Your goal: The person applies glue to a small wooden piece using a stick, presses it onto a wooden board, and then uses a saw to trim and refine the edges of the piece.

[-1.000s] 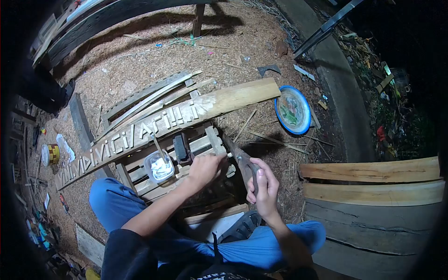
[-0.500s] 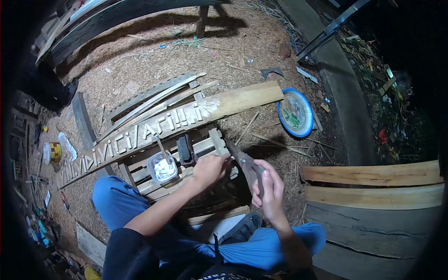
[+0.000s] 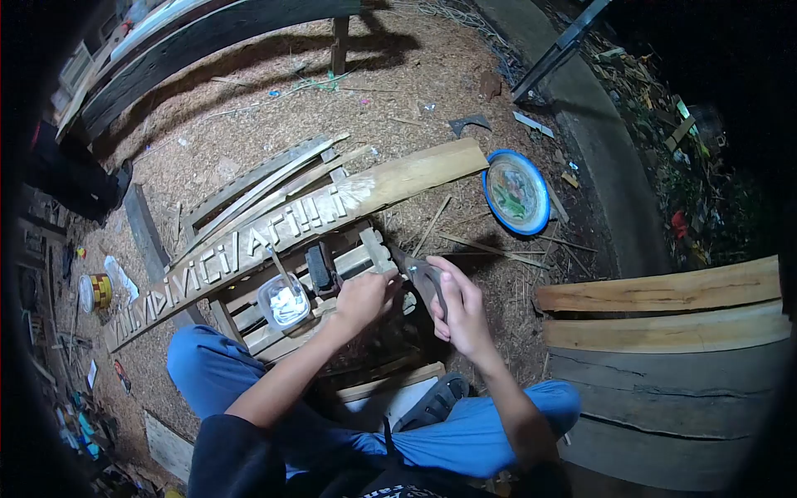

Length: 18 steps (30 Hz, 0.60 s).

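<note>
My right hand point(image 3: 463, 309) is wrapped round the handle of a dark, worn hand tool point(image 3: 422, 278), whose far end points up and left toward my left hand. Closed fingers on my left hand point(image 3: 363, 299) pinch something at the edge of a slatted wooden stand point(image 3: 375, 249); what they hold is hidden. Left of that hand, a clear tub point(image 3: 284, 302) of white paste with a stick in it rests on the slats beside a dark block point(image 3: 319, 267). Behind them lies a long board point(image 3: 415, 176) with raised wooden letters.
A blue-rimmed plate point(image 3: 516, 192) lies on the sawdust at right. Thick planks point(image 3: 664, 286) are at the lower right. A bench point(image 3: 199, 46) crosses the top left, near another person's dark-clothed leg point(image 3: 70, 170). A yellow-patterned can point(image 3: 95, 293) stands at left.
The view has shifted slightly. My right hand and the tool have moved up and left, closer to my left hand, which stays by the stand's edge.
</note>
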### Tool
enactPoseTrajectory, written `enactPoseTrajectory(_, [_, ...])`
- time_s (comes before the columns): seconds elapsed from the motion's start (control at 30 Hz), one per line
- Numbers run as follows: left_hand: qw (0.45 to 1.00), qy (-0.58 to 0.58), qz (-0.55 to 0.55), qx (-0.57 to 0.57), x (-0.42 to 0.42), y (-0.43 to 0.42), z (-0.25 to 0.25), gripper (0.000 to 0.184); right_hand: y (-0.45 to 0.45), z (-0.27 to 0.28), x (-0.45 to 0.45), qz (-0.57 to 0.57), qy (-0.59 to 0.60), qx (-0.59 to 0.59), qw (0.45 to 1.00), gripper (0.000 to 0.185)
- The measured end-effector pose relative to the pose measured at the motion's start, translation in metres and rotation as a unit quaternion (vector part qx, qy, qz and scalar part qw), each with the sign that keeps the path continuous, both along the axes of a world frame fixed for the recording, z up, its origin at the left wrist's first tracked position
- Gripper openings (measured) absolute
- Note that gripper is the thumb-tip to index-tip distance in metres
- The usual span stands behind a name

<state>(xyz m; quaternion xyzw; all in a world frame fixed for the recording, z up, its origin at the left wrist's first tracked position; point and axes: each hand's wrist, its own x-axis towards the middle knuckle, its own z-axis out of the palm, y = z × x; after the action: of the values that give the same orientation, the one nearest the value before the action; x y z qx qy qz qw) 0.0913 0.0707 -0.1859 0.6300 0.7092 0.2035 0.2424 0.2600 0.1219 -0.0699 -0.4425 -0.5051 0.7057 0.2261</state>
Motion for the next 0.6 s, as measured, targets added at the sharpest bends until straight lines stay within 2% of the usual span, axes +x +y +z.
enactPoseTrajectory(0.13, [1.0,0.008,0.016,0.01,-0.001,0.001,-0.004,0.022,0.002,0.04,0.009,0.021,-0.014,-0.018,1.0,0.042])
enactPoseTrajectory(0.27, [1.0,-0.015,-0.001,0.022,-0.001,-0.002,-0.01,0.023,-0.004,0.003,0.01,-0.012,0.004,-0.01,1.0,0.042])
enactPoseTrajectory(0.3, [1.0,-0.02,0.004,0.012,-0.001,-0.002,-0.008,0.022,-0.002,0.002,0.005,0.023,-0.012,0.027,0.999,0.042])
enactPoseTrajectory(0.47, [1.0,-0.003,0.013,-0.004,-0.003,0.0,-0.006,0.024,0.004,0.037,0.015,0.043,-0.025,-0.009,0.999,0.042])
enactPoseTrajectory(0.6, [1.0,-0.021,0.003,0.0,-0.001,-0.001,-0.004,0.026,-0.012,0.0,0.007,-0.011,0.003,0.009,1.0,0.041])
